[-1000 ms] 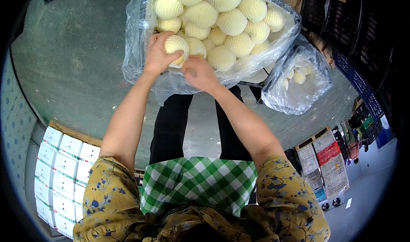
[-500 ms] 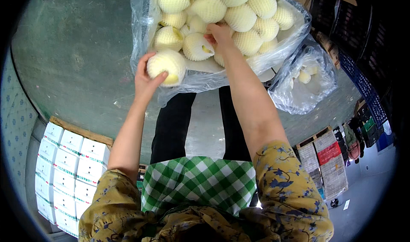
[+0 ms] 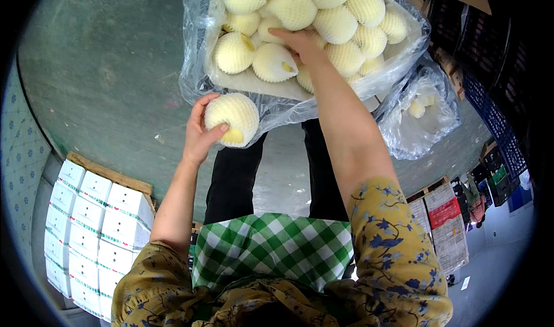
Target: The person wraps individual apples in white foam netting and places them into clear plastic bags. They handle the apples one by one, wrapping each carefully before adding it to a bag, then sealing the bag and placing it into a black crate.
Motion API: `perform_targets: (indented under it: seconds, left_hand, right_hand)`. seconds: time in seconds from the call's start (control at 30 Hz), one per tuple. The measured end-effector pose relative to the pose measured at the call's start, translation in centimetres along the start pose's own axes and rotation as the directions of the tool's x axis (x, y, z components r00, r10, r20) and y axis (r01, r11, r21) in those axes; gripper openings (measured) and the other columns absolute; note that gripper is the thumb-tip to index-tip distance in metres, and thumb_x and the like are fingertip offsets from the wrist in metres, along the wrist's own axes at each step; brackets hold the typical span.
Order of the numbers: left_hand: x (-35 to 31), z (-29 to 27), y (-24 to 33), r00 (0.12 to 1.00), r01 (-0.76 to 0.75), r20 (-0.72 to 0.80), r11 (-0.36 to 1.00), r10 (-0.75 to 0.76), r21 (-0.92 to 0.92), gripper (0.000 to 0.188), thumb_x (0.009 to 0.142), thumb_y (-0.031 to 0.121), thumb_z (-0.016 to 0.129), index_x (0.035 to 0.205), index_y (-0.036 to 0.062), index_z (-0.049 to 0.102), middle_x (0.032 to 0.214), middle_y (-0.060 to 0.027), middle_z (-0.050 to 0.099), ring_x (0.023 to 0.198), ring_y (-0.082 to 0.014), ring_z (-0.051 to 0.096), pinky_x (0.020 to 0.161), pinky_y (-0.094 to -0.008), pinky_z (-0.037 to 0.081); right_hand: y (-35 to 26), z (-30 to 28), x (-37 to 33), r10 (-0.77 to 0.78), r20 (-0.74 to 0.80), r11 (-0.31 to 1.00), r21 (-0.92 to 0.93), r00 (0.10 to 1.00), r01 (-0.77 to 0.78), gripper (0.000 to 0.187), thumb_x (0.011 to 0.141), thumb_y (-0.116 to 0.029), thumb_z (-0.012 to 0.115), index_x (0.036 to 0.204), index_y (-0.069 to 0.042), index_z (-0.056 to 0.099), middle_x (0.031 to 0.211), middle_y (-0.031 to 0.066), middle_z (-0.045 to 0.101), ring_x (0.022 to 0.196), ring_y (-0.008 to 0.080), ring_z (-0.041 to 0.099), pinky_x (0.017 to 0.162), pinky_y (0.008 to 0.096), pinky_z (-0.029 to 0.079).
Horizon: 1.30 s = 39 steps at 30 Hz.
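My left hand (image 3: pixel 201 132) is closed around the side of a yellow melon (image 3: pixel 234 116) in a white foam net, its thumb across the lower part near a patch of bare skin. This fruit is outside the box, just off its near left corner. Inside the plastic-lined box (image 3: pixel 262 90) lie several more netted fruits, one pale one (image 3: pixel 293 9) near the middle. My right hand (image 3: pixel 301 45) reaches in among them, fingers spread and touching the fruit; some fingertips are hidden. Close below it sits a netted fruit (image 3: pixel 271 63) with its yellow end showing.
A clear plastic bag (image 3: pixel 424 128) with pale pieces stands right of the box. White cartons (image 3: pixel 95 229) are stacked on the left by a wooden plank. Dark crates and a blue crate (image 3: pixel 499 122) line the right side. More stacked boxes (image 3: pixel 444 223) stand lower right.
My left hand has brought the melon nearer to me, away from the box edge. My right hand stays among the fruits, its fingers more stretched out than before.
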<state>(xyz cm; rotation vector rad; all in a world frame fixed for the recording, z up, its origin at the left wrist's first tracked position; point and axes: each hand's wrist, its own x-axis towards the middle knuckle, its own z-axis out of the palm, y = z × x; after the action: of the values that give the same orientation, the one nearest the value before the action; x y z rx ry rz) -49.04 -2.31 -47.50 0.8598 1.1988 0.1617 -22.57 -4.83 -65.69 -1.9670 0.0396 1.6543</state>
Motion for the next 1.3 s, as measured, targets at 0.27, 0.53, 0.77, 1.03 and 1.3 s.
perform_targets:
  seconds: [0.27, 0.53, 0.77, 1.03, 1.3]
  left_hand:
    - [4.1, 1.7, 3.3, 0.993, -0.114, -0.028, 0.993, 0.115, 0.040, 0.062, 0.069, 0.009, 0.072, 0.125, 0.0037, 0.046, 0.116, -0.0083, 0.052, 0.108, -0.0186, 0.051, 0.094, -0.0315, 0.040]
    - [8.0, 2.5, 6.0, 0.980, -0.179, -0.053, 0.966, 0.192, 0.188, 0.058, 0.070, 0.010, 0.073, 0.122, 0.0023, 0.048, 0.114, -0.0095, 0.055, 0.105, -0.0190, 0.054, 0.091, -0.0314, 0.044]
    - [12.1, 3.0, 5.8, 0.924, -0.301, -0.069, 0.826, 0.377, 0.477, 0.059, 0.064, 0.023, 0.079, 0.114, 0.0027, 0.055, 0.106, -0.0136, 0.060, 0.100, -0.0217, 0.057, 0.087, -0.0321, 0.045]
    - [14.3, 4.0, 5.5, 0.878, -0.188, -0.099, 0.529, 0.468, 0.827, 0.063, 0.070, 0.030, 0.074, 0.121, 0.0015, 0.051, 0.111, -0.0162, 0.059, 0.103, -0.0279, 0.055, 0.090, -0.0348, 0.043]
    - [8.2, 8.8, 8.4, 0.954, -0.251, -0.028, 0.845, 0.299, 0.472, 0.064, 0.079, 0.031, 0.065, 0.132, 0.0052, 0.040, 0.120, -0.0149, 0.052, 0.111, -0.0284, 0.050, 0.092, -0.0386, 0.043]
  right_hand:
    - [1.1, 1.6, -0.4, -0.336, -0.099, 0.886, -0.369, 0.937, 0.279, 0.108, 0.059, -0.049, 0.077, 0.135, 0.009, 0.026, 0.134, 0.0248, 0.039, 0.120, 0.0323, 0.044, 0.103, 0.0342, 0.034]
    - [0.8, 2.6, 1.0, -0.144, -0.046, 0.984, 0.102, 0.989, 0.148, 0.083, 0.058, -0.037, 0.083, 0.121, 0.004, 0.048, 0.117, 0.0164, 0.056, 0.105, 0.0259, 0.055, 0.086, 0.0348, 0.048]
    - [1.1, 2.7, 2.0, -0.102, 0.032, 0.986, 0.135, 0.994, 0.097, 0.071, 0.060, -0.025, 0.082, 0.118, 0.003, 0.052, 0.105, 0.0160, 0.061, 0.084, 0.0262, 0.062, 0.063, 0.0331, 0.052]
    - [-1.4, -0.2, -6.5, -0.298, -0.021, 0.952, 0.068, 0.954, 0.299, 0.073, 0.056, -0.024, 0.081, 0.117, 0.002, 0.050, 0.110, 0.0183, 0.059, 0.097, 0.0306, 0.060, 0.077, 0.0397, 0.049]
    - [-5.1, -3.1, -19.1, -0.863, -0.075, 0.485, -0.399, 0.499, 0.778, 0.063, 0.058, -0.018, 0.077, 0.113, -0.002, 0.051, 0.119, 0.0174, 0.047, 0.114, 0.0338, 0.045, 0.094, 0.0418, 0.039]
